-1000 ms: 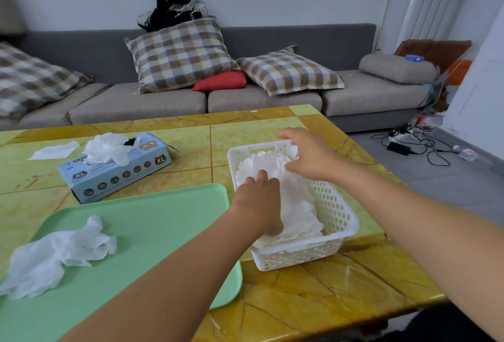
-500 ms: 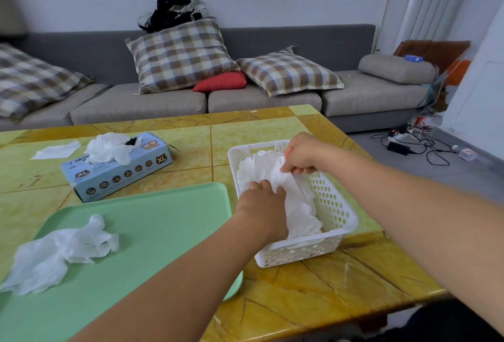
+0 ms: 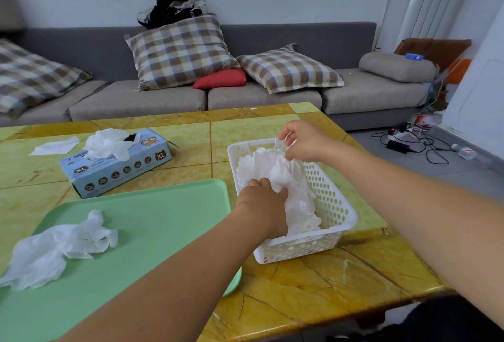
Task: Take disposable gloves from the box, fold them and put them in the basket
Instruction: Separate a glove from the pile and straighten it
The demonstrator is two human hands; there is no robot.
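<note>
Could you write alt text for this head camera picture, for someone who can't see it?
Both hands reach into a white basket of folded gloves: the left hand presses on the pile, the right hand pinches a glove at the far end. To the left lie a green tray with a crumpled glove and an open glove box.

- The left hand (image 3: 266,202) reaches forward from the lower left, forearm bare, knuckles up, fingers curled downward; what its grip closes on cannot be told.
- The right hand (image 3: 304,141) comes in from the lower right, wrist bent, held higher and farther forward than the left.
- Its thumb and fingers are bent towards each other, fingertips pointing down.
- The two hands are near but apart.
</note>
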